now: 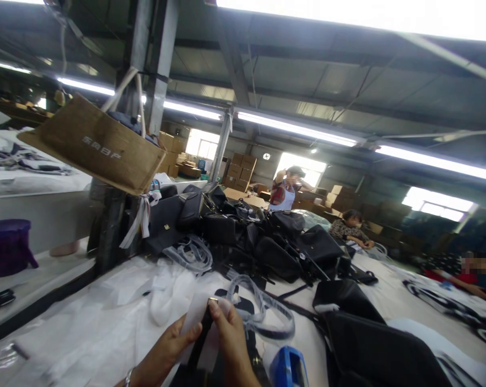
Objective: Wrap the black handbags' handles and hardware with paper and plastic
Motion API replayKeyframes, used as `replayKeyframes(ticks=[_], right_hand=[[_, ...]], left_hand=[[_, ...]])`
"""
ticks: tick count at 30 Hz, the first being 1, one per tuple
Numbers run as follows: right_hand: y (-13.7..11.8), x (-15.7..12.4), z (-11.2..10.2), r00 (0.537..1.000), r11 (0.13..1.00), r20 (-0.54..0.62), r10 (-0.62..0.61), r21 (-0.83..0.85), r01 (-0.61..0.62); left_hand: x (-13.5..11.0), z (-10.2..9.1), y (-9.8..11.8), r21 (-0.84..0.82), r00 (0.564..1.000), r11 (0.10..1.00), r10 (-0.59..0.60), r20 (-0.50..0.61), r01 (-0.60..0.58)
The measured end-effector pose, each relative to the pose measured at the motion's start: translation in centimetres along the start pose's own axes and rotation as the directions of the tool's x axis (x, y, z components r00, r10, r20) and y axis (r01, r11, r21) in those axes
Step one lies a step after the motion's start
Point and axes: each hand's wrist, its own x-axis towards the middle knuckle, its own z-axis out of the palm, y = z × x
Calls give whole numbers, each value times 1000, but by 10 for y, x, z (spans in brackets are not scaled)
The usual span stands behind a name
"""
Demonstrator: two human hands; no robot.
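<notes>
A black strap (198,348) with a gold-coloured metal buckle (212,300) at its upper end stands up between my hands. My right hand (231,334) is closed, with its thumb pressed on the strap just below the buckle. Behind the strap is a thin white wrapping sheet (195,307). My left hand (171,344) pinches that sheet, its thumb tip by the strap's edge. A plastic-wrapped bag handle (275,329) curves on the table beyond my right hand. Close by on the right is a blue tape dispenser (288,366).
Black handbags (277,252) are heaped across the table ahead, and another black bag (383,344) lies at right. White sheets (117,312) spread on the left. A brown tote bag (93,145) hangs from a post. Co-workers (283,196) are at the far side.
</notes>
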Motion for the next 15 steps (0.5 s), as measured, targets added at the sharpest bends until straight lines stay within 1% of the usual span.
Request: replayKeyframes(ticks=[3,6,8,12,13,15], right_hand=[[6,1,-1,1000,1000,23,6,18,-7],[7,1,1,1000,1000,-7,10,26,-9],[8,0,3,1000,999,-19,16,38,-15],[8,0,8,999,998,-37,1,60,1],[9,0,8,999,998,-38,-2,59,4],[9,-1,10,999,999,-33,-13,46,14]], left_hand=[[1,3,-7,-81,998,996,-43,-46,39],[5,2,-11,-82,996,995,-69,-61,64],[6,0,-12,-48,995,998,-39,-90,35],[5,-1,-11,54,979,998,48,-197,-38],[3,-1,-11,82,977,996,62,-206,-46],[1,-2,-10,128,979,990,81,-188,-57]])
